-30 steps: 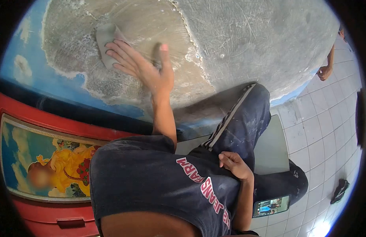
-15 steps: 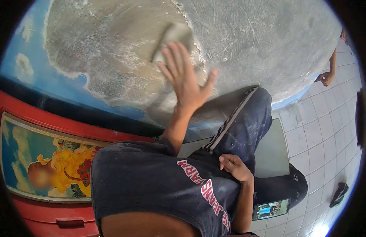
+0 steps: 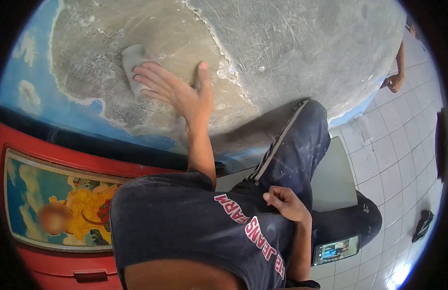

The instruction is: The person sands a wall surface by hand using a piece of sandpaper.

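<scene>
My left hand (image 3: 183,94) lies with outstretched fingers on a grey pad (image 3: 135,65), pressing it flat against the scraped grey-brown patch of a wall (image 3: 175,29). Its thumb sticks out to the right, away from the pad. My right hand (image 3: 287,204) rests at my lap with its fingers curled in, and nothing shows in it. A lit phone (image 3: 336,250) is beside my right forearm, by my dark trouser leg (image 3: 347,224).
Blue painted wall (image 3: 30,96) borders the scraped patch. At lower left stands a red cabinet (image 3: 64,263) with a picture panel (image 3: 28,193). Another person's hand (image 3: 394,83) is at upper right over white floor tiles (image 3: 398,152). A black object (image 3: 422,225) lies on the tiles.
My left hand swept right with the pad, then came back left across the patch. My right hand stayed at my lap. The view has shifted slightly.
</scene>
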### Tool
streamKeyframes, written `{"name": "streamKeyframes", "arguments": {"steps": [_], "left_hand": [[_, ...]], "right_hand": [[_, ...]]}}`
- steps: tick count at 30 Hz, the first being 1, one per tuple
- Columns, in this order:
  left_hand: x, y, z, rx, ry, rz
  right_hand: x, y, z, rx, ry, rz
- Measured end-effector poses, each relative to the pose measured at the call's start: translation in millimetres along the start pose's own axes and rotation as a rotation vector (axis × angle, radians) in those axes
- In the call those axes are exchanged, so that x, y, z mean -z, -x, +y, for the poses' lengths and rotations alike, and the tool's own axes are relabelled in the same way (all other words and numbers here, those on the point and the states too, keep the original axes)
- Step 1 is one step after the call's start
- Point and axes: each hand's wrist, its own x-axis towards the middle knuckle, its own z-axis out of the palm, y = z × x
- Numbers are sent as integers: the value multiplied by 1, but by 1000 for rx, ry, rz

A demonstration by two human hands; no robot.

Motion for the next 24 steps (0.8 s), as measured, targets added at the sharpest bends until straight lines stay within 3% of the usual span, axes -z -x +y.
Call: {"name": "streamKeyframes", "arguments": {"steps": [4, 7, 9, 10, 14, 16, 17, 19, 22, 24], "left_hand": [[-15, 40, 18, -42, 61, -178], [-20, 55, 21, -101, 108, -290], [-20, 53, 23, -123, 128, -350], [-17, 42, 20, -123, 124, -302], [-4, 6, 22, -41, 139, -135], [-12, 6, 27, -43, 152, -97], [-15, 8, 31, -47, 164, -61], [-25, 22, 35, -82, 151, -119], [-28, 47, 35, -144, 125, -248], [-26, 50, 34, -167, 117, -319]], "right_hand": [[5, 32, -17, 0, 97, 98], [3, 71, -31, 56, 97, 417], [2, 105, -36, 248, 253, 617], [-3, 122, -30, 343, 173, 831], [9, 209, -5, 292, 356, 1414], [20, 227, 0, -40, 719, 1632], [19, 234, 6, -37, 721, 1632], [15, 241, 10, -390, 833, 1668], [9, 244, 16, -281, 792, 1618], [13, 254, 33, -335, 757, 1597]]}}
